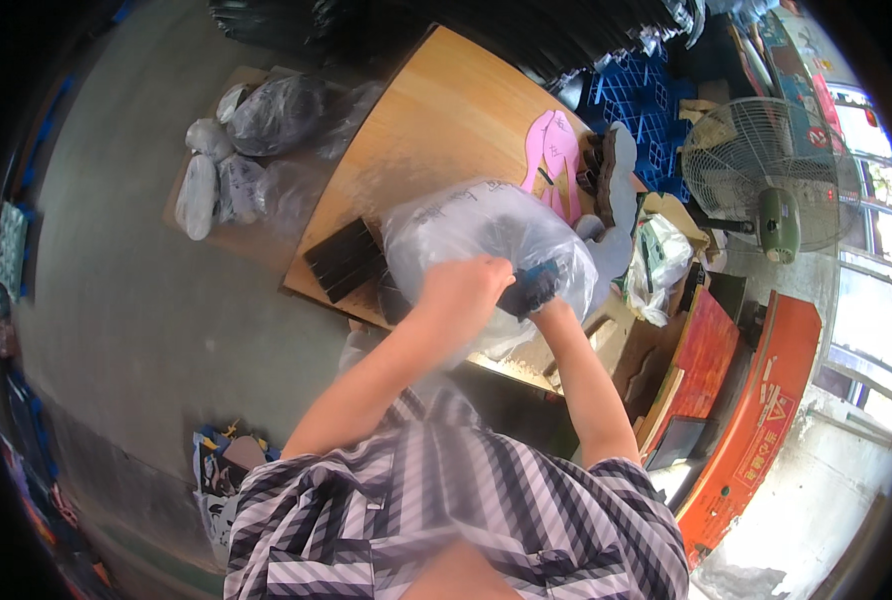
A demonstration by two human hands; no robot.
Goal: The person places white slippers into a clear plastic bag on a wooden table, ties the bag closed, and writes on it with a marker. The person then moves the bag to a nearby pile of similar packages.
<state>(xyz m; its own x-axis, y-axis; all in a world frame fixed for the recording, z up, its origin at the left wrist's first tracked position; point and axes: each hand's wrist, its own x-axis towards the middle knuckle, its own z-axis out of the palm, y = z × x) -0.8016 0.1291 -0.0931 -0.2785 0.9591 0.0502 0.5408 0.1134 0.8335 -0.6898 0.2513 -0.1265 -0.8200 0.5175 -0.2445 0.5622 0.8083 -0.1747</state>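
A large, bulging clear plastic bag (431,235) lies on the near part of the wooden table, with dark contents dimly visible through it. My left hand (471,283) is bare and closed in a pinch on the plastic at the near side of the bag. Right beside it, my right hand (534,288) wears a dark blue glove and is closed on gathered plastic; its fingertips are hard to make out. Left of the bag rests a stack of black strips (346,262). Beyond the bag lie pink flat cut-out pieces (554,155) with dark marks.
The wooden table (446,95) reaches away from me. Grey curved pieces (619,165) stand at its right edge. A fan (778,215) and an orange-red board (756,430) are at the right. Filled plastic bags (271,115) sit on the floor at left; blue pallets (631,110) stand behind.
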